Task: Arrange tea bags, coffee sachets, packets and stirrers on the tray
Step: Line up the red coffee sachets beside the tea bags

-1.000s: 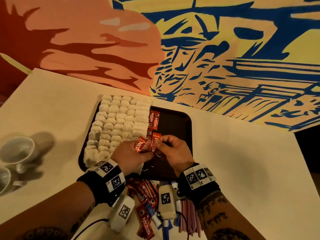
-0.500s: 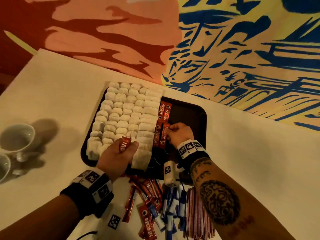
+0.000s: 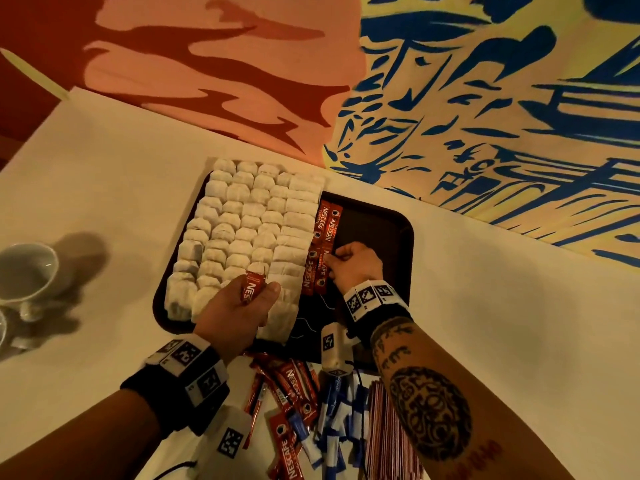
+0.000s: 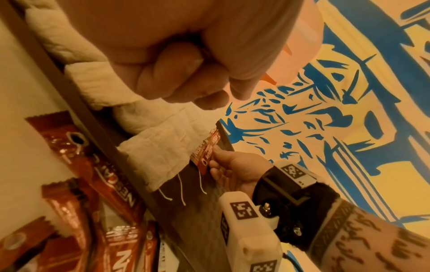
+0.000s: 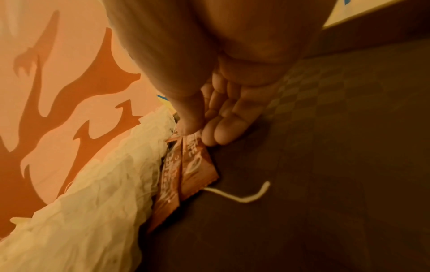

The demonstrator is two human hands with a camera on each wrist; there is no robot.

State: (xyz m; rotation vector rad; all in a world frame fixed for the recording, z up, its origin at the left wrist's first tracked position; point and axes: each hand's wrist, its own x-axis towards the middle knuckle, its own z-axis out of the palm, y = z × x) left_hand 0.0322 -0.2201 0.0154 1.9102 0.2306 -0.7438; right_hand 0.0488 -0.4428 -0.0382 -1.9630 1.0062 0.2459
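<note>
Two hands work over a dark tray in the head view. Just beyond the left hand and spreading away from it, rows of white tea bags fill the tray's left part. That hand is curled round one red coffee sachet, pinched between thumb and fingers above the nearest tea bags. Beside it, the right hand has its fingertips on the lower pair of red sachets on the tray, which lie along the edge of the tea bags; another pair lies just beyond the fingertips. Behind both wrists, on the white table, lie a loose heap of red sachets, blue-and-white packets and a bundle of striped stirrers. Well off to the left hand's outer side stands a white cup.

From the left wrist, the left hand shows as a closed fist; what it holds is hidden here. Below it run tea bags with loose white strings on the tray floor, and beyond them the right hand touches the placed sachets. Loose red sachets lie outside the tray rim.

From the right wrist, the right hand brings thumb and fingers together on the top end of the placed sachets, which lie flat against the tea bags. One white string curls out from under them on the tray floor.
</note>
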